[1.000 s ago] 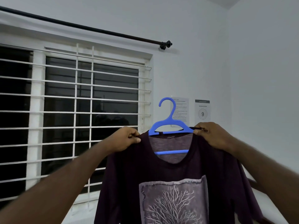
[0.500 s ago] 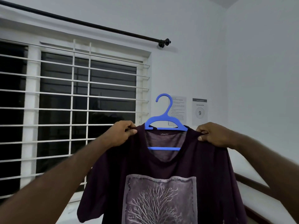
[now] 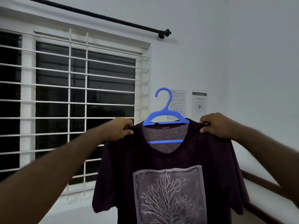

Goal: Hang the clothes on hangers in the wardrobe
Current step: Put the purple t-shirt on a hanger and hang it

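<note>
A dark purple T-shirt point(image 3: 168, 160) with a pale tree print hangs in front of me on a blue plastic hanger point(image 3: 165, 117). The hanger's hook stands up above the collar, and its lower bar shows through the neck opening. My left hand point(image 3: 120, 129) pinches the shirt's left shoulder. My right hand point(image 3: 215, 125) pinches the right shoulder. Both hands hold the shirt up at about the same height. No wardrobe is in view.
A barred window point(image 3: 77, 102) fills the left, with a black curtain rod point(image 3: 103, 17) above it. Two paper notices point(image 3: 199, 105) are stuck on the white wall behind the hanger. A dark wooden rail point(image 3: 265, 185) runs along the lower right.
The shirt's shoulders have settled over the hanger arms, which showed more a second ago. Both hands keep their pinch, and the view has shifted slightly.
</note>
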The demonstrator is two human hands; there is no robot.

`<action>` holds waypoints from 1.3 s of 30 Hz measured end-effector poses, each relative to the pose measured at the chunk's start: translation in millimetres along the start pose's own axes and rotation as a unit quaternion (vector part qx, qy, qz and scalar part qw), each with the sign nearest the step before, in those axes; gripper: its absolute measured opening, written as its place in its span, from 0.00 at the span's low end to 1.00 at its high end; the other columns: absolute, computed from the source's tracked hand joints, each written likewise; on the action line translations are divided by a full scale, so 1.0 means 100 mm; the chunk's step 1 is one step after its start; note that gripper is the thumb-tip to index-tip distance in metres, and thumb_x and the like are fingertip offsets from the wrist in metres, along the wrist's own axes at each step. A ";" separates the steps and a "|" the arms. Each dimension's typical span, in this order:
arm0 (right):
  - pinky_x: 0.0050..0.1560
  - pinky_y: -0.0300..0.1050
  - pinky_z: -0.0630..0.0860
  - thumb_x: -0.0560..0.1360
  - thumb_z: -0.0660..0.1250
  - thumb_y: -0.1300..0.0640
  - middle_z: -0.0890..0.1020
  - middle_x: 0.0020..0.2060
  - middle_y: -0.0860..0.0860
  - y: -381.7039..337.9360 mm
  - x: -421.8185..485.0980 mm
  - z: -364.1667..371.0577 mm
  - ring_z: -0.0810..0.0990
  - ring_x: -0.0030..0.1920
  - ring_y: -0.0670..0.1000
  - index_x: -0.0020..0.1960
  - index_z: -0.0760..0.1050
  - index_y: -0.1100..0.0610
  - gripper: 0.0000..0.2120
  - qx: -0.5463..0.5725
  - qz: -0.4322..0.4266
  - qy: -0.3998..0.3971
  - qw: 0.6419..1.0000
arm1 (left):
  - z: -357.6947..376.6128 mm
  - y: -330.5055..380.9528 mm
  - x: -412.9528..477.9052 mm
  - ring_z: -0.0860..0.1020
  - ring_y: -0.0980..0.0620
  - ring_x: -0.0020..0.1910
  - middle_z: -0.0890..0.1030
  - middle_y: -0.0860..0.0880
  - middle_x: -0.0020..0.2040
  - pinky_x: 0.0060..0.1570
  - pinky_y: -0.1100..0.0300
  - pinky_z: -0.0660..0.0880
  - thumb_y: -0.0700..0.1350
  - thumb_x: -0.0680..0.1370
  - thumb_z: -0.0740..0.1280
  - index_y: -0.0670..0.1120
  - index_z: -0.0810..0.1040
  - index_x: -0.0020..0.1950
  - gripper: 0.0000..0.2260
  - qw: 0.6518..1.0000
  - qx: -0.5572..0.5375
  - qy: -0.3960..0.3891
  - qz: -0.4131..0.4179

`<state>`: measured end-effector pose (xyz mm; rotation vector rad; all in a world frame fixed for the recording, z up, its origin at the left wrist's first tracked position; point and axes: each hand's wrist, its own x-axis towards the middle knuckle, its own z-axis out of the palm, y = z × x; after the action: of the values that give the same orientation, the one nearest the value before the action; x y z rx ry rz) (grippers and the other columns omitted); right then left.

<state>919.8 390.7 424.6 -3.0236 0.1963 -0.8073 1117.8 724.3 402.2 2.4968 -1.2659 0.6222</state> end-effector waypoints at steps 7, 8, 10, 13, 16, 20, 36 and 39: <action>0.38 0.40 0.67 0.73 0.74 0.52 0.74 0.36 0.45 0.05 -0.09 0.09 0.72 0.38 0.45 0.37 0.70 0.50 0.14 -0.034 0.040 -0.062 0.997 | 0.10 0.01 -0.03 0.74 0.59 0.37 0.75 0.57 0.38 0.39 0.65 0.68 0.49 0.76 0.71 0.49 0.78 0.49 0.06 0.999 0.006 -0.049 0.007; 0.38 0.39 0.66 0.74 0.74 0.52 0.74 0.37 0.45 0.05 -0.09 0.15 0.72 0.38 0.45 0.38 0.69 0.50 0.14 -0.041 0.044 -0.088 0.994 | 0.14 0.01 -0.05 0.74 0.59 0.37 0.75 0.56 0.38 0.40 0.64 0.69 0.49 0.76 0.72 0.49 0.78 0.48 0.06 0.997 0.007 -0.072 0.004; 0.38 0.39 0.67 0.74 0.73 0.51 0.74 0.39 0.45 0.06 -0.10 0.26 0.72 0.40 0.45 0.39 0.68 0.50 0.14 -0.051 0.050 -0.141 0.987 | 0.22 0.01 -0.08 0.73 0.59 0.36 0.75 0.56 0.37 0.39 0.63 0.69 0.48 0.74 0.73 0.50 0.77 0.46 0.06 0.992 0.007 -0.123 -0.003; 0.41 0.41 0.70 0.74 0.74 0.51 0.76 0.41 0.46 0.01 -0.06 0.43 0.74 0.43 0.48 0.41 0.70 0.51 0.13 -0.040 0.047 -0.207 0.976 | 0.34 -0.03 -0.12 0.71 0.59 0.33 0.75 0.55 0.34 0.35 0.64 0.66 0.46 0.75 0.73 0.52 0.74 0.37 0.10 0.981 -0.028 -0.189 -0.028; 0.49 0.46 0.76 0.73 0.75 0.54 0.78 0.40 0.46 -0.06 0.04 0.60 0.78 0.44 0.50 0.44 0.72 0.51 0.11 -0.017 0.056 -0.251 0.966 | 0.51 -0.11 -0.10 0.72 0.55 0.35 0.74 0.54 0.34 0.36 0.61 0.67 0.46 0.77 0.70 0.50 0.71 0.37 0.12 0.976 0.002 -0.209 -0.061; 0.46 0.46 0.74 0.73 0.74 0.55 0.77 0.38 0.50 -0.12 0.25 0.71 0.77 0.45 0.54 0.38 0.72 0.55 0.12 -0.056 0.042 -0.243 0.967 | 0.66 -0.18 0.00 0.77 0.45 0.50 0.80 0.45 0.50 0.47 0.58 0.70 0.45 0.76 0.70 0.43 0.78 0.49 0.06 0.983 0.054 -0.151 -0.085; 0.45 0.46 0.73 0.74 0.68 0.57 0.79 0.38 0.49 -0.17 -1.88 2.00 0.79 0.42 0.54 0.39 0.74 0.49 0.06 0.069 0.058 -0.165 0.982 | 1.91 0.15 -2.02 0.78 0.56 0.38 0.82 0.50 0.38 0.41 0.61 0.71 0.44 0.76 0.70 0.45 0.82 0.46 0.04 0.977 -0.197 -0.042 -0.066; 0.41 0.43 0.66 0.73 0.66 0.56 0.81 0.38 0.52 -0.27 -3.05 2.82 0.81 0.43 0.57 0.41 0.76 0.53 0.03 0.105 0.112 -0.290 0.945 | 2.80 0.41 -3.23 0.75 0.67 0.34 0.76 0.60 0.31 0.37 0.71 0.67 0.48 0.71 0.69 0.56 0.77 0.40 0.03 0.944 -0.271 -0.161 -0.102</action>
<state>801.0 447.6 29.9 -2.8090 0.3990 0.0852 984.9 806.2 2.8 2.2568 -1.0684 -0.1792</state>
